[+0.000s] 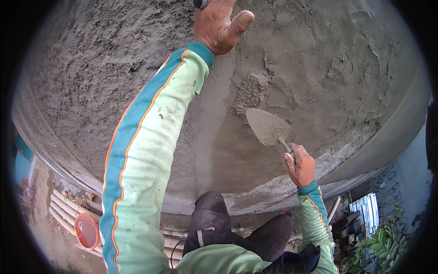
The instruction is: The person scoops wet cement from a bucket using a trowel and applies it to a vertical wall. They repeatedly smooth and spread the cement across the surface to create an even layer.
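Observation:
My right hand (pixel 300 165) is closed around the handle of a pointing trowel (pixel 268 126). Its broad, rounded blade is smeared with mortar and lies at or just over the wet grey plaster (pixel 319 86); contact cannot be told. At the top edge, my left hand (pixel 218 26) reaches up with its thumb held out to the side. A dark rounded end (pixel 200 3) of something juts out beside that hand. The upper frame edge cuts off most of the left fingers and the rest of that thing.
The wall's left part (pixel 100 64) carries rough, lumpy plaster, with a smoother vertical band (pixel 205 150) alongside. Below on the left, an orange-red basin (pixel 86 230) stands by several pale poles (pixel 64 208). Leafy green plants (pixel 383 246) grow at the lower right.

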### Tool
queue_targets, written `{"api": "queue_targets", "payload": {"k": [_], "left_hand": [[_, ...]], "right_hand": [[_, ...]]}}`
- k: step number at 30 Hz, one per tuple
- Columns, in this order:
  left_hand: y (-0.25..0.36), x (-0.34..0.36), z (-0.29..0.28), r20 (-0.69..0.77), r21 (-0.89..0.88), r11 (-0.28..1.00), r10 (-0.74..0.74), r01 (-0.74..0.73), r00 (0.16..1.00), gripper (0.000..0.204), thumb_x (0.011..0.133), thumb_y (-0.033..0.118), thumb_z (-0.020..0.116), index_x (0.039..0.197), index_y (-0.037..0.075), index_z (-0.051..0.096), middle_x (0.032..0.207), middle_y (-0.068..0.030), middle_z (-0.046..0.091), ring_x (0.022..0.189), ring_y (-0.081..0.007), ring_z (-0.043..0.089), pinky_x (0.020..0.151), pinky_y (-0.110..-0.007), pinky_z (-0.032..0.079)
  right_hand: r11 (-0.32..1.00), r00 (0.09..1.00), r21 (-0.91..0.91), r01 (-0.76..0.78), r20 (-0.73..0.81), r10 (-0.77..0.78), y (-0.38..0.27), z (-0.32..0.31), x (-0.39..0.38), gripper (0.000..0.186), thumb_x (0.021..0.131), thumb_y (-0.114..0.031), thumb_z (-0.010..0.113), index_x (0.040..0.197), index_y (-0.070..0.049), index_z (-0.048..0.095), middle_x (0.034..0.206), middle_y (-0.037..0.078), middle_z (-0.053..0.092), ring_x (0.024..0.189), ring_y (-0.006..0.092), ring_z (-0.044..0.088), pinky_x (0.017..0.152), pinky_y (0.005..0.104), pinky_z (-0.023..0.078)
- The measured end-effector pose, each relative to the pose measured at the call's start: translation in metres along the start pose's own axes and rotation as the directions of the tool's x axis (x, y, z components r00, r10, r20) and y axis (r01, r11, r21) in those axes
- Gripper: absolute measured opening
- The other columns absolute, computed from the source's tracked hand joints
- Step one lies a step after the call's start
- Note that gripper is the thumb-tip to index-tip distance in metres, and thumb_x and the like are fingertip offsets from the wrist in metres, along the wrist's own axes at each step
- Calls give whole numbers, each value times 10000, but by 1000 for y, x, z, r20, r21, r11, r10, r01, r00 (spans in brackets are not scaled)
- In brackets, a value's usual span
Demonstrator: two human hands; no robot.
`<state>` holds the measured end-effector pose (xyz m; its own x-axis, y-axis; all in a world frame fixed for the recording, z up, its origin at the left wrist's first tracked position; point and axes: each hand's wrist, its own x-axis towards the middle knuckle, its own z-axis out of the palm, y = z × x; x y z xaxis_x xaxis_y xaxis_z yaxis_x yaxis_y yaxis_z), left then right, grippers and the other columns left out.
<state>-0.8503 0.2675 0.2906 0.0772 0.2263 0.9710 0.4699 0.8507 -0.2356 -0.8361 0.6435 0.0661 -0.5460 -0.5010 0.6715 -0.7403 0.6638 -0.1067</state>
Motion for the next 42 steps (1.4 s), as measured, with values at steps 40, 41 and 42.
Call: {"api": "queue_targets", "payload": {"k": [40, 41, 42], "left_hand": [[-3, -5, 13, -132, -58, 998, -3, -5, 991, 921, 985, 697, 456, 1558, -21, 384, 1589, -200, 431, 1527, -387, 292, 1247, -471, 186], [-2, -4, 13, -134, -58, 998, 8, -16, 991, 920, 985, 695, 457, 1557, -22, 385, 1589, -200, 432, 1526, -387, 293, 1247, -470, 186], [-2, -4, 13, -136, -58, 998, 18, -27, 991, 918, 986, 694, 457, 1556, -23, 387, 1588, -201, 433, 1525, -388, 295, 1247, -470, 186]], "right_hand": [[853, 936, -511, 110, -235, -261, 22, -42, 103, 272, 883, -343, 776, 1062, -154, 698, 846, 37, 643, 758, 228, 664, 645, 382, 523], [870, 918, -486, 83, -303, -257, 24, -52, 112, 271, 905, -345, 762, 1062, -133, 700, 858, 54, 669, 761, 251, 672, 655, 388, 525], [918, 928, -396, 37, -326, -178, 26, -60, 118, 278, 918, -346, 751, 1065, -116, 697, 857, 73, 679, 761, 273, 674, 659, 398, 524]]}}
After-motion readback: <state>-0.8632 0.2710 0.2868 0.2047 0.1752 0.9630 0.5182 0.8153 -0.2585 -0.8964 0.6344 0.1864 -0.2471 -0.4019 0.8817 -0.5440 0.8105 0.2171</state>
